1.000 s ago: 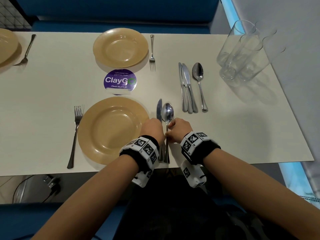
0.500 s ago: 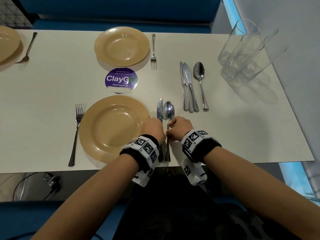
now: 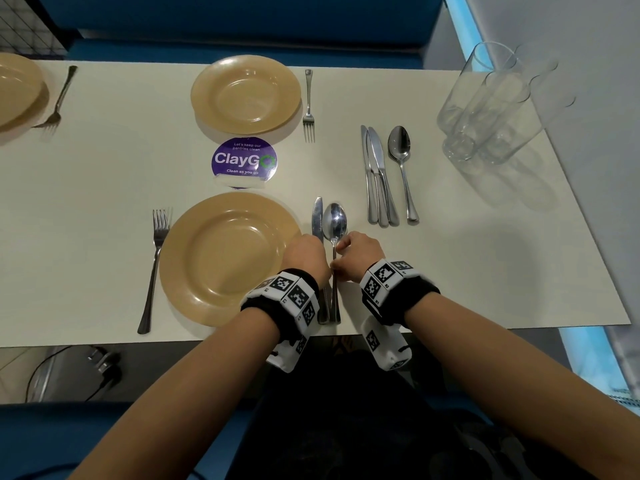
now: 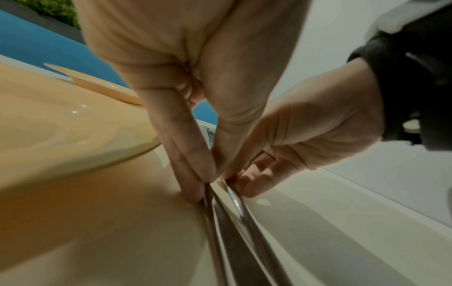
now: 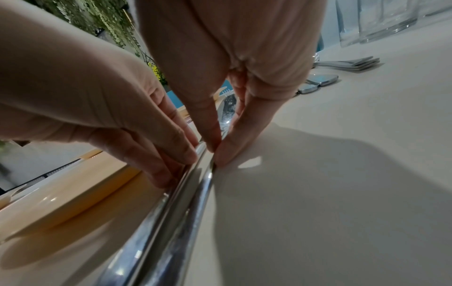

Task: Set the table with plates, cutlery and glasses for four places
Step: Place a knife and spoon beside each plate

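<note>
A tan plate [image 3: 227, 258] lies at the near place with a fork [image 3: 154, 268] to its left. A knife [image 3: 318, 220] and a spoon [image 3: 335, 220] lie side by side just right of the plate. My left hand [image 3: 306, 256] pinches the knife handle [image 4: 220, 222] between thumb and nearly straight fingers. My right hand [image 3: 358, 254] pinches the spoon handle [image 5: 205, 185] between thumb and forefinger. Both handles lie flat on the table, close together and parallel. A second plate [image 3: 246, 93] with a fork [image 3: 309, 105] sits at the far place.
Spare knives [image 3: 377, 174] and a spoon [image 3: 400, 168] lie right of centre. Several empty glasses [image 3: 485, 105] stand at the far right. A purple round sticker [image 3: 245, 161] lies between the plates. Another plate [image 3: 14, 88] and fork [image 3: 57, 98] are at the far left. The table's near edge [image 3: 104, 341] runs below my wrists.
Both hands stay on the knife and spoon handles. The cutlery has barely shifted; only the head view has moved a little.
</note>
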Demonstrator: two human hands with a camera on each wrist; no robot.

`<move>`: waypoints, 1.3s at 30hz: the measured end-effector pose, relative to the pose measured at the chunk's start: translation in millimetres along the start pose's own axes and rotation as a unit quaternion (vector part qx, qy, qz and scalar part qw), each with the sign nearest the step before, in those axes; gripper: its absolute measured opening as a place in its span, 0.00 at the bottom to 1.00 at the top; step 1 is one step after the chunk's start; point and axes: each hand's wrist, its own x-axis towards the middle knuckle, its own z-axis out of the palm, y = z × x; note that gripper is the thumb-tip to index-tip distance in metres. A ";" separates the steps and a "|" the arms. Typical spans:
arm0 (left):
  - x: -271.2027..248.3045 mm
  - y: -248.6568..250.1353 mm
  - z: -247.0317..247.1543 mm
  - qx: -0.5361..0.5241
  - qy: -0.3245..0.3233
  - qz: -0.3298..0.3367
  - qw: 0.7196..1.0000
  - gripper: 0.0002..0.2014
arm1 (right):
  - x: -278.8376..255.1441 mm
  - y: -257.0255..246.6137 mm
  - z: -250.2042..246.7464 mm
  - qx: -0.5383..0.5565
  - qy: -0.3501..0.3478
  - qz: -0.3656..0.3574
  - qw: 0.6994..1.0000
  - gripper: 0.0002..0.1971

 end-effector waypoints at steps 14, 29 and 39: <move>-1.1 -1.3 1.0 0.006 0.001 0.000 1.000 0.09 | 1.3 -0.6 2.7 0.027 -0.003 0.003 1.000 0.14; 18.1 4.3 -19.3 -0.030 0.028 0.008 0.999 0.21 | 8.9 -2.4 -28.2 0.075 0.021 -0.002 0.997 0.09; 92.8 74.9 -63.1 -0.093 0.029 0.033 0.995 0.19 | 68.2 4.7 -127.8 0.033 0.171 0.038 0.984 0.13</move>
